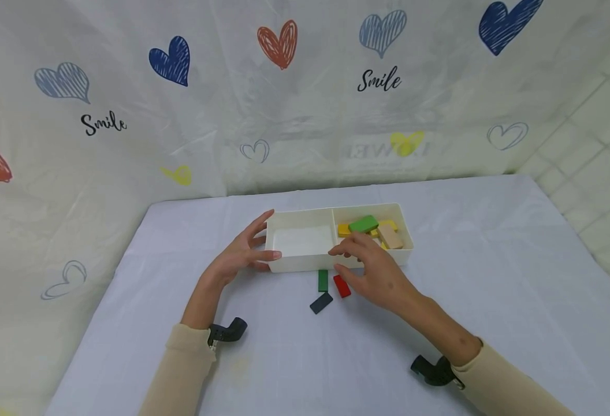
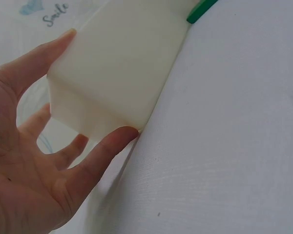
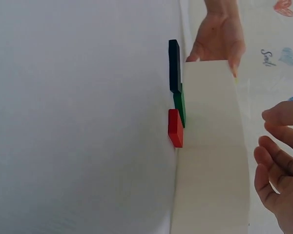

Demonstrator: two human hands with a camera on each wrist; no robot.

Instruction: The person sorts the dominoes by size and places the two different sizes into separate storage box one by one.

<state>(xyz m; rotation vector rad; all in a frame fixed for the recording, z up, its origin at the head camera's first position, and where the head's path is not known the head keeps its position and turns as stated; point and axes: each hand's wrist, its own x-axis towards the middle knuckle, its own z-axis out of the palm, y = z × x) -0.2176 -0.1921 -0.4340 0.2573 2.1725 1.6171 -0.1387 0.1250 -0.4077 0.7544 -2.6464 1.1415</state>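
Note:
A long white two-compartment box [image 1: 301, 264] lies on the table. My left hand [image 1: 240, 252] grips its left end, with the thumb along the front wall and the fingers spread round the end [image 2: 49, 161]. Above the front wall, near the divider, hovers my right hand [image 1: 378, 271], its fingers loosely bent and nothing between them. In the right compartment lie several blocks, among them a green block [image 1: 363, 223], a tan block [image 1: 390, 237] and a yellow block [image 1: 343, 230]. In front of the box are a dark green block [image 1: 323, 281], a red block [image 1: 342, 286] and a black block [image 1: 321, 303].
A white cloth covers the table [image 1: 274, 358]. Behind it hangs a white curtain [image 1: 315, 104] printed with hearts and words. Each wrist carries a black camera, one on the left [image 1: 228, 331] and one on the right [image 1: 433, 370].

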